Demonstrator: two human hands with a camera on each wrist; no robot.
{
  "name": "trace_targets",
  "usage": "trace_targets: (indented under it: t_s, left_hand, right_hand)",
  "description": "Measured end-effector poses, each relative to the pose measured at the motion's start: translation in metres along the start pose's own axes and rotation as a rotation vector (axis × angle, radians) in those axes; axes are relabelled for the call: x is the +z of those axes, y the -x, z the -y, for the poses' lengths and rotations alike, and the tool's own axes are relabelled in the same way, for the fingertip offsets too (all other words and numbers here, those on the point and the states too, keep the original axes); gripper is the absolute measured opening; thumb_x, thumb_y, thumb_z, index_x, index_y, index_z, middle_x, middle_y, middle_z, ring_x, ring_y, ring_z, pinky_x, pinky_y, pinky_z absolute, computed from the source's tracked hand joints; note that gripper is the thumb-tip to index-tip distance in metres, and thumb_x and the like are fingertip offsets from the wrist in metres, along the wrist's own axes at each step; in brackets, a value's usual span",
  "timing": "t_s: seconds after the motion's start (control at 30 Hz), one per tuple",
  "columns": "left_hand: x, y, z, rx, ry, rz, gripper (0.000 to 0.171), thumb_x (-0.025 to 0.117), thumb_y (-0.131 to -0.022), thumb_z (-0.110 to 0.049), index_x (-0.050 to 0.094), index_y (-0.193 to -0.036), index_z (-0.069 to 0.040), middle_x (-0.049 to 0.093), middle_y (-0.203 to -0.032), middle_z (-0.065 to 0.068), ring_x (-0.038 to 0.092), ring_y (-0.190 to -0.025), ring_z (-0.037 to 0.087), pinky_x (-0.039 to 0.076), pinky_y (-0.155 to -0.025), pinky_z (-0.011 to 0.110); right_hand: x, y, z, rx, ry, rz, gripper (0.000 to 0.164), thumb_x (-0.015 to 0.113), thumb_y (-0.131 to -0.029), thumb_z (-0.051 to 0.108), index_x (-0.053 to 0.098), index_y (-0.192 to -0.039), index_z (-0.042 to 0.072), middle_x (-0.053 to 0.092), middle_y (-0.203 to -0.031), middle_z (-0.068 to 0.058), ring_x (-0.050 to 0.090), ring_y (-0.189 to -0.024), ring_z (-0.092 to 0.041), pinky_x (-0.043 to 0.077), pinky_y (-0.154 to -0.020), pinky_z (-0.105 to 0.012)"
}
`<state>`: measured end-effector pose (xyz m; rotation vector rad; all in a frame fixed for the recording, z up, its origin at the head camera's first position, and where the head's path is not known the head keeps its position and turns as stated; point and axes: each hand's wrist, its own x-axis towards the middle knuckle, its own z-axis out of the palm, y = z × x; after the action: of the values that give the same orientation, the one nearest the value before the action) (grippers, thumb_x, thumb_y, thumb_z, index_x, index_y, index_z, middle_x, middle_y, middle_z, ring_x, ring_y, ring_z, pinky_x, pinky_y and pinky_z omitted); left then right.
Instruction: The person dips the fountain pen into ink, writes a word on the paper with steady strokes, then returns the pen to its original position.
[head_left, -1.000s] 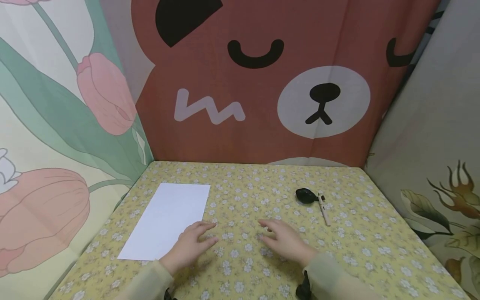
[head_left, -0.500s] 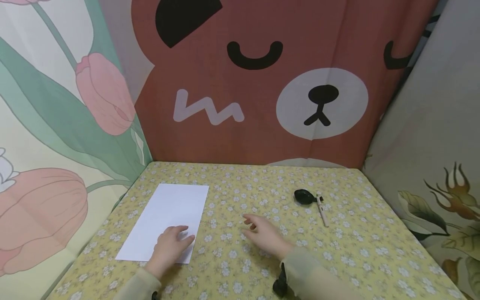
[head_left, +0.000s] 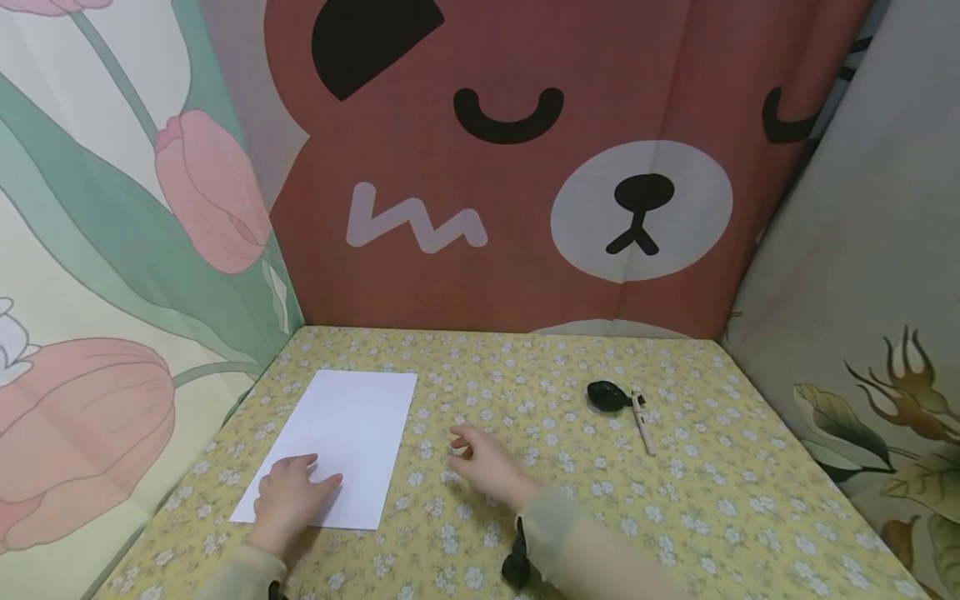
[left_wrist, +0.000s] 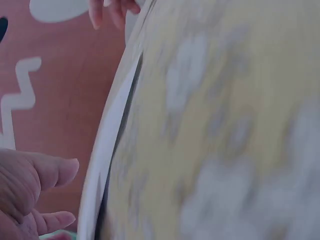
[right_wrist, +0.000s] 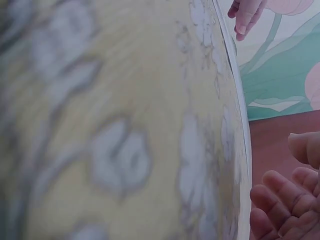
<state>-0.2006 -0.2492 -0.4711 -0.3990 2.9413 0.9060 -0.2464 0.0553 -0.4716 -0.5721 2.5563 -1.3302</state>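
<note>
A white sheet of paper (head_left: 356, 433) lies flat on the left part of the table. Over its near left corner is my left hand (head_left: 288, 500), fingers and thumb spread with nothing between them. The left wrist view has this hand (left_wrist: 27, 185) apart from the sheet's surface. To the right of the paper hovers my right hand (head_left: 491, 467), above the tablecloth. In the right wrist view the right hand's fingers (right_wrist: 280, 197) are loosely bent and hold nothing.
Toward the back right a pale pen-like stick (head_left: 643, 425) lies against a glossy black rounded object (head_left: 606, 396), whose kind I cannot tell. A yellow flowered cloth (head_left: 525, 375) covers the table. Printed curtains hang behind it, such as the brown bear one (head_left: 420, 283), and at both sides.
Both hands have moved left. The left hand went from beside the paper's right edge to over its near left corner; the right hand came nearer the sheet. The paper stayed put.
</note>
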Motion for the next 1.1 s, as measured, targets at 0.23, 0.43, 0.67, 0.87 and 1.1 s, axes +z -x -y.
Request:
trace_targets:
  t_s: [0.23,0.43,0.67,0.87,1.1]
  left_hand:
    - [-0.01,-0.016,0.027,-0.136,0.042,-0.027,0.077,0.067,-0.086,-0.039,0.039,-0.136,0.012,0.018,-0.137,0.043,0.015,-0.121,0.064,0.019,-0.092,0.075]
    - [-0.019,-0.023,0.039,-0.197,0.066,-0.052,0.086,0.073,-0.081,-0.038,0.032,-0.14,0.011,0.021,-0.133,0.045,0.019,-0.118,0.066,0.023,-0.091,0.075]
    - [-0.029,-0.027,0.045,-0.201,0.077,-0.014,0.093,0.077,-0.078,-0.036,0.027,-0.142,0.01,0.024,-0.131,0.047,0.021,-0.115,0.067,0.026,-0.09,0.074]
    - [-0.034,-0.03,0.047,-0.188,0.084,0.021,0.09,0.077,-0.079,-0.034,0.029,-0.141,0.01,0.025,-0.133,0.046,0.02,-0.116,0.066,0.024,-0.091,0.072]
    - [-0.039,-0.032,0.048,-0.108,0.032,0.035,0.087,0.08,-0.076,-0.038,0.039,-0.138,0.008,0.032,-0.136,0.042,0.028,-0.117,0.065,0.025,-0.094,0.071]
  right_hand:
    - [0.009,-0.007,0.006,0.004,0.026,0.005,0.053,0.06,-0.096,0.032,0.046,-0.143,0.013,0.059,-0.124,-0.001,0.057,-0.104,-0.017,0.051,-0.077,-0.034]
    - [0.016,-0.012,0.007,-0.004,0.027,0.021,0.054,0.061,-0.095,0.032,0.045,-0.143,0.014,0.059,-0.124,-0.001,0.058,-0.106,-0.018,0.052,-0.077,-0.033]
    - [0.017,-0.011,0.007,-0.005,0.005,0.02,0.054,0.062,-0.095,0.031,0.045,-0.143,0.013,0.06,-0.124,-0.003,0.058,-0.107,-0.02,0.052,-0.077,-0.034]
    - [0.014,-0.01,0.006,0.003,-0.011,0.014,0.053,0.061,-0.095,0.03,0.045,-0.143,0.013,0.059,-0.124,-0.003,0.058,-0.109,-0.02,0.052,-0.08,-0.035]
    - [0.012,-0.013,0.003,0.013,0.009,0.007,0.052,0.06,-0.096,0.029,0.046,-0.142,0.012,0.06,-0.122,-0.002,0.057,-0.108,-0.019,0.05,-0.084,-0.038]
